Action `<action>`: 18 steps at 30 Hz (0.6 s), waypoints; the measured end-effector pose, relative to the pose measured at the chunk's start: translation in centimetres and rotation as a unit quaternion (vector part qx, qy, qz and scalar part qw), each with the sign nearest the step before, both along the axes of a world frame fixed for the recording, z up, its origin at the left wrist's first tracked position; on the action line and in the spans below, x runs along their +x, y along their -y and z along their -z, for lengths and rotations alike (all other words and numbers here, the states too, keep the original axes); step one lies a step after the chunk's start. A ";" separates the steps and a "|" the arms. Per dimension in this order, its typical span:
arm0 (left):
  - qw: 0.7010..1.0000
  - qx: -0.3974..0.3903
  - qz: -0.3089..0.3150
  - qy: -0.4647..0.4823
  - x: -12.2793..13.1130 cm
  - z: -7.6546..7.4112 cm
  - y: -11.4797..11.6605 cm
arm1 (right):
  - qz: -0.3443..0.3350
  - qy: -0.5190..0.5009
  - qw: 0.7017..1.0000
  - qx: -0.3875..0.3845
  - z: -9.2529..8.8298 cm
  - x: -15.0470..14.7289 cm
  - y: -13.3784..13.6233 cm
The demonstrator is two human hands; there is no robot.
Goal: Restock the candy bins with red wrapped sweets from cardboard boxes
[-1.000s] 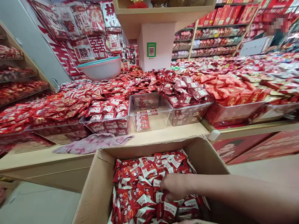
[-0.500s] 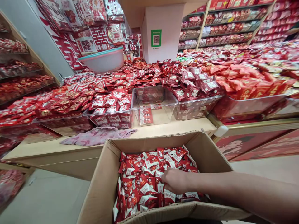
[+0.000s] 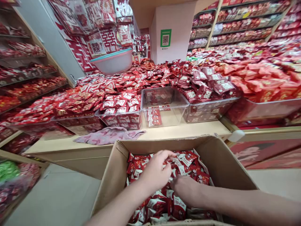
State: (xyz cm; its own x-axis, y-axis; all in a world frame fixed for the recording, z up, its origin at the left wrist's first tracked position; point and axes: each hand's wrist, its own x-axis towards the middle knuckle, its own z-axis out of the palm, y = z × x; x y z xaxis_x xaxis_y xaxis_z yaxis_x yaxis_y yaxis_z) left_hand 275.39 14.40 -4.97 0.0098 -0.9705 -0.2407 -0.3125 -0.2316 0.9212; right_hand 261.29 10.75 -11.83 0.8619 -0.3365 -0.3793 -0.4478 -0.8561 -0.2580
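Observation:
An open cardboard box [image 3: 162, 144] stands in front of me, holding a heap of small red-and-white wrapped packets [image 3: 180, 207]. My left hand [image 3: 156, 171] is over the middle of the heap, palm down, thumb and fingers apart and slightly curved, with nothing visible in it. Beside it on the right, my right hand [image 3: 185, 188] reaches down into the packets from the box's right side. Its fingertips are hidden, so what it holds, if anything, does not show. Beyond the box, a clear plastic bin [image 3: 175, 117] contains only a few red packets at its bottom.
On the wooden counter [image 3: 131, 142] lies a pink cloth [image 3: 109, 135]. Filled bins stand either side, including maroon packets [image 3: 222, 86] and red-white packets [image 3: 121, 106]. A pale basin [image 3: 113, 61] sits behind, left of a white pillar [image 3: 175, 37]. Stocked shelves [image 3: 244, 23] line the back.
My left hand has come into view from below and is now over the packets. My right hand stays down in the heap. The view has shifted slightly left.

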 end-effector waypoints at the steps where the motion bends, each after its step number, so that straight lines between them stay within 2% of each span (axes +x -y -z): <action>1: 1.000 0.001 0.008 0.018 -0.3 0.5 0.1 | -0.011 -0.010 1.000 -0.008 -0.1 -0.1 -0.3; 4: 0.997 0.015 0.043 0.059 -0.8 1.5 -0.9 | -0.008 -0.005 1.000 -0.019 -0.5 -0.5 -1.5; 6: 0.996 0.041 0.058 0.053 -1.0 1.5 -1.7 | 0.025 0.054 0.998 -0.004 -1.0 -0.8 -1.9; 8: 0.996 0.071 0.062 -0.004 -0.9 1.4 -2.0 | 0.065 0.146 0.987 0.033 -1.8 -1.1 -1.8; 10: 0.989 0.090 0.072 -0.095 -0.7 1.5 -1.9 | 0.119 0.234 0.962 0.080 -2.9 -1.2 -1.3; 12: 0.979 0.084 0.083 -0.164 -0.7 1.7 -1.5 | 0.187 0.278 0.934 0.121 -3.9 -1.2 -0.4; 15: 0.972 0.101 0.059 -0.205 -0.9 2.1 -0.9 | 0.261 0.304 0.900 0.171 -4.6 -1.3 0.9; 18: 0.963 0.117 0.031 -0.242 -1.2 1.6 -0.4 | 0.301 0.349 0.869 0.183 -5.0 -1.4 1.8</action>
State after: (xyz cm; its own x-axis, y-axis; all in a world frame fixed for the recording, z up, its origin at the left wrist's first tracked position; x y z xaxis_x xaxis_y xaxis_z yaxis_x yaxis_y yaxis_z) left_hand 274.15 14.76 -6.54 -0.2142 -0.8845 -0.4145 0.1195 -0.4449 0.8876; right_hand 259.92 8.93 -6.83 0.6341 -0.7731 -0.0123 -0.4121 -0.3244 -0.8514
